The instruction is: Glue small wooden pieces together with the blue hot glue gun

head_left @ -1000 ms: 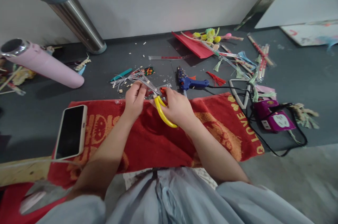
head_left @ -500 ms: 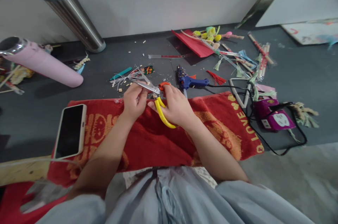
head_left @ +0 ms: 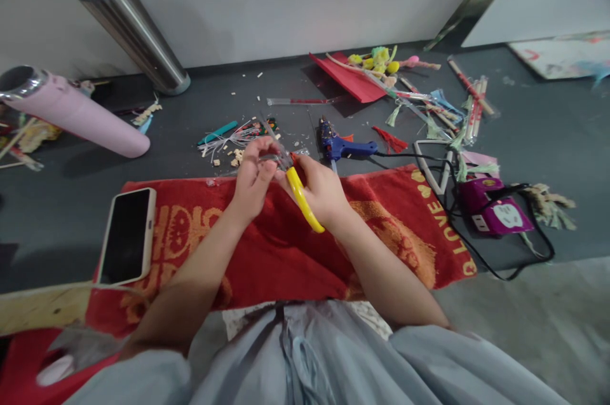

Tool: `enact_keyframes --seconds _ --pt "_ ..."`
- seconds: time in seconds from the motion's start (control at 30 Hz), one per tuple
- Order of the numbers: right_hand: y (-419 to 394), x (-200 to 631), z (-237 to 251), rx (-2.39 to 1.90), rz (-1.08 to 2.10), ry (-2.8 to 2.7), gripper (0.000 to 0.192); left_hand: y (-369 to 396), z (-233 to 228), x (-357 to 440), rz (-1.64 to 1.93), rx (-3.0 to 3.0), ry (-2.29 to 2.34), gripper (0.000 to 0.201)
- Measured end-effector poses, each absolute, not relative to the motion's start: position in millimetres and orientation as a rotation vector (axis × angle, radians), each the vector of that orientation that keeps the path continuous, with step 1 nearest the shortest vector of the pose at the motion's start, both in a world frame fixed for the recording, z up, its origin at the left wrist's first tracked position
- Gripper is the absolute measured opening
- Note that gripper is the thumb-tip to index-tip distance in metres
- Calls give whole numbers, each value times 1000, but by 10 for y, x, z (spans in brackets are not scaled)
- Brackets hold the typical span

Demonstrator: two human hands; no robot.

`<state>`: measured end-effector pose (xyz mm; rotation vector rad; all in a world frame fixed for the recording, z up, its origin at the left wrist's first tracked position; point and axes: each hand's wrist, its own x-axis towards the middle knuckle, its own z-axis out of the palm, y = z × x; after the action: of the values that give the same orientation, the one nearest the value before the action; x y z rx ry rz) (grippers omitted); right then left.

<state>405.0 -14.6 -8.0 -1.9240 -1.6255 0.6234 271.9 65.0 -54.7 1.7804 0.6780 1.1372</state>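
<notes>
In my right hand (head_left: 324, 192) is a pair of scissors (head_left: 304, 200); its yellow handle lies across my fingers and its blades point up and away to the left. The blades look closed or nearly so. My left hand (head_left: 252, 182) is beside the blades, its fingers curled with the thumb bent toward them. Something small and clear seems to be between its fingers, but I cannot make it out. Both hands are over the far edge of a red towel (head_left: 286, 265). Pale scraps (head_left: 236, 157) and thin white strands (head_left: 229, 141) lie just beyond my left hand.
A blue glue gun (head_left: 350, 147) rests to the right, its black cord running to a purple box (head_left: 493, 208). A phone (head_left: 126, 236) lies on the towel's left. Beyond stand a pink bottle (head_left: 81, 112) and a steel flask (head_left: 143, 36). Red paper (head_left: 355, 81) lies at the back.
The scissors have turned so the blades point more steeply away and seem closed. My left hand has shifted right, and its fingers have lifted and curled. My right hand still grips the scissors.
</notes>
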Motion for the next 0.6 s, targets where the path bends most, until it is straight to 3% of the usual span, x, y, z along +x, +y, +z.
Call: enact_keyframes --seconds 0.2,0.37,0.6 --pt "-142 4041 -50 -1892 770 -1553 49 490 -605 2747 932 1767 415 84" --pt "-107 4002 -43 -1974 759 -1543 41 375 -582 2808 850 1719 498 110" --pt "-70 3982 48 -2095 777 -1624 40 359 -615 2849 859 1685 496 110"
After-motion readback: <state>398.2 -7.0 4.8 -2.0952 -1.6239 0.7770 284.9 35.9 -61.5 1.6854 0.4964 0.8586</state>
